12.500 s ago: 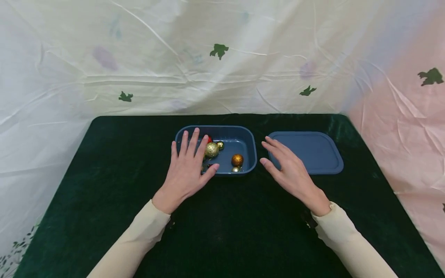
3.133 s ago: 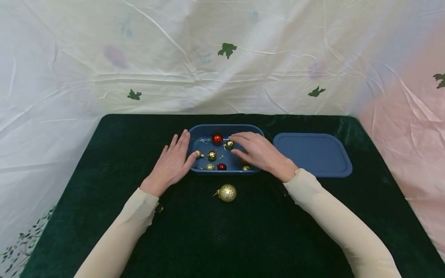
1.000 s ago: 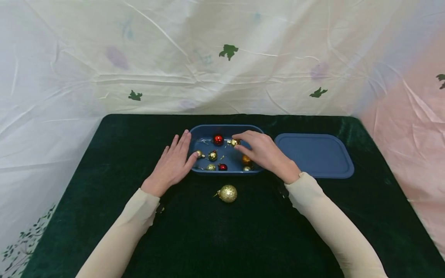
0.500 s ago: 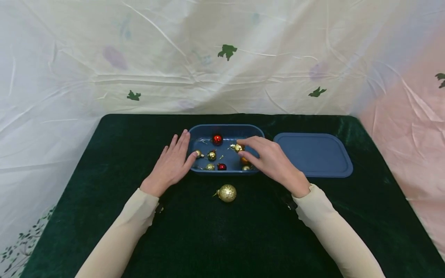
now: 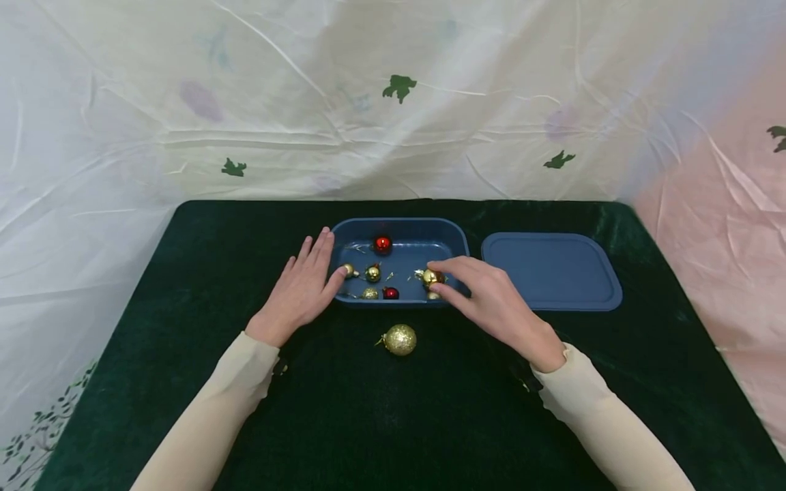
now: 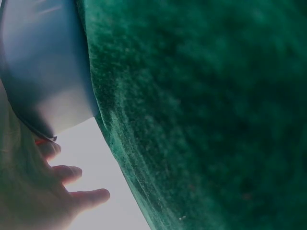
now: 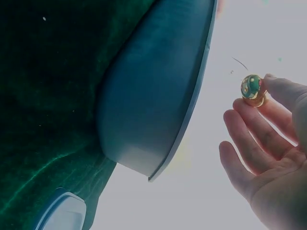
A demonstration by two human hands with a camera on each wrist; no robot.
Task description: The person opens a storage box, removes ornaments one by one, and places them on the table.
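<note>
My right hand [image 5: 491,300] pinches a small shiny gold bauble [image 5: 432,277] between thumb and fingers, above the right part of a blue box [image 5: 399,305]. The right wrist view shows that bauble [image 7: 250,87] raised over the box rim, the other fingers spread. Fingers straight, my left hand [image 5: 296,293] rests at the box's left rim. Inside lie a red bauble [image 5: 382,245], a dark red one [image 5: 390,293] and several small gold ones, such as a shiny bauble [image 5: 372,273] and a glittery one [image 5: 370,294]. A large gold glitter bauble [image 5: 400,339] sits on the table in front.
Right of the box lies its flat blue lid [image 5: 552,271]. Dark green cloth [image 5: 381,423] covers the table. A pale curtain [image 5: 307,102] with green leaf shapes hangs behind and at both sides.
The large glitter bauble went from the box to the table earlier. Over the last second my right hand has moved the shiny gold bauble nearer and rightward. My left hand stays put.
</note>
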